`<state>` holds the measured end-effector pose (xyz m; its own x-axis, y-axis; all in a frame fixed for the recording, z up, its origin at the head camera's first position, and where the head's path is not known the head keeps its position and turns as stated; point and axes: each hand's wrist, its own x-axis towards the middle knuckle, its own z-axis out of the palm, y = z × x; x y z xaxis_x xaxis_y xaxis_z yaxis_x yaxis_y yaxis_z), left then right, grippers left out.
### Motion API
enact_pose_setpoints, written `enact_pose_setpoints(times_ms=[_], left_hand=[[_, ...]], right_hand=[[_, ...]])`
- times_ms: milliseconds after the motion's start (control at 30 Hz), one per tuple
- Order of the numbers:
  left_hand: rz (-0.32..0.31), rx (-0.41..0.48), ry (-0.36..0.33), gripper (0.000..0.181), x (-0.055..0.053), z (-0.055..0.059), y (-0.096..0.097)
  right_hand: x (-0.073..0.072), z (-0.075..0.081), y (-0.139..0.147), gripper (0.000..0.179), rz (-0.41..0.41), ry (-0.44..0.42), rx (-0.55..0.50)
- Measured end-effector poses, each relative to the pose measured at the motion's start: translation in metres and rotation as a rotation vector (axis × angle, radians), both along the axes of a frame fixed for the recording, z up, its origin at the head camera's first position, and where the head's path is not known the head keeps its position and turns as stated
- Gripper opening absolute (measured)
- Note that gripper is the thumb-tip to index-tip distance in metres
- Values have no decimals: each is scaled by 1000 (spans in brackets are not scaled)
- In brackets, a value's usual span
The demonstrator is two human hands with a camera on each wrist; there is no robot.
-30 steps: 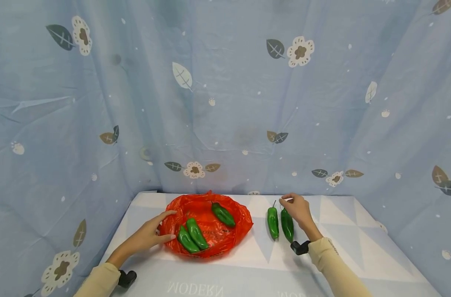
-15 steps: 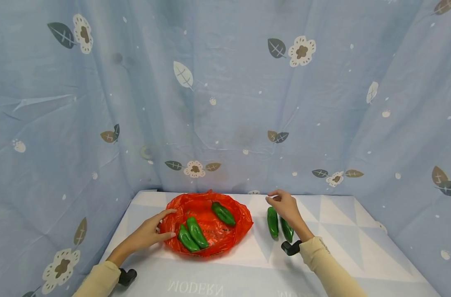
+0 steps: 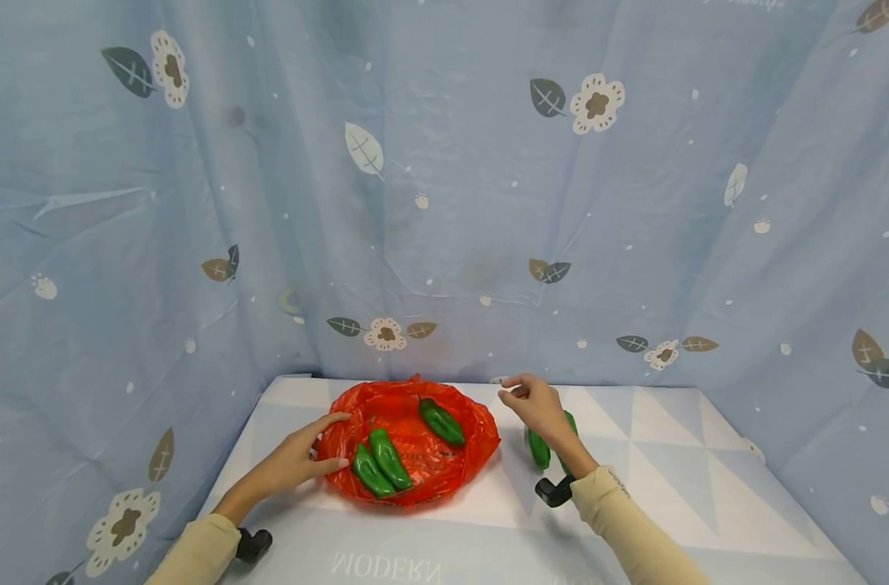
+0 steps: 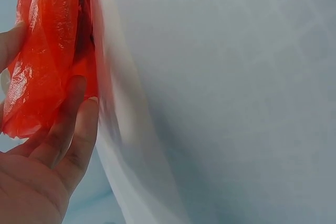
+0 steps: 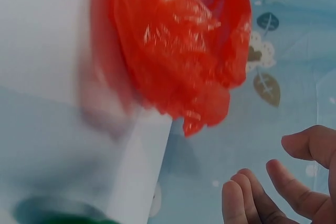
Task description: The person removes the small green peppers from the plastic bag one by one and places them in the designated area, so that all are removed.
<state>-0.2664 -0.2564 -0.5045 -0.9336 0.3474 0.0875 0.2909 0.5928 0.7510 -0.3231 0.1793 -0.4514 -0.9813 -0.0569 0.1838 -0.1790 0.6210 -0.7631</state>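
Note:
A red plastic bag (image 3: 455,479) lies spread with its mouth wide, holding three green peppers: two side by side at its near left, including one pepper (image 3: 389,459), and another pepper (image 3: 440,421) at its far right. My left hand (image 3: 296,457) rests at the bag's left side, thumb and fingers spread apart; in the left wrist view the fingers (image 4: 84,137) touch the red plastic. To the right of the bag my right hand (image 3: 535,406) hovers with nothing in its loosely bent fingers. Under its wrist two more peppers lie on the table, one pepper (image 3: 539,449) partly covered by the hand.
The table (image 3: 678,487) has a pale cloth with triangle patterns and printed lettering at the front. A blue curtain (image 3: 459,227) with flowers and leaves hangs behind and along both sides. Each wrist carries a black camera mount (image 3: 554,491).
My right hand has moved left, from over the rightmost pepper past the other one and toward the bag. My left hand, the bag and the peppers stay in place.

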Motion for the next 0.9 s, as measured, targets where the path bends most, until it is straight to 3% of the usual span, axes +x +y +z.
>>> enact_pose_setpoints(times_ms=[367, 900], left_hand=[[-14, 21, -2, 74, 3, 3, 2], [-4, 19, -7, 73, 1, 1, 3]], right_hand=[[4, 0, -31, 19, 75, 3, -23], [1, 0, -61, 19, 267, -23, 0]])
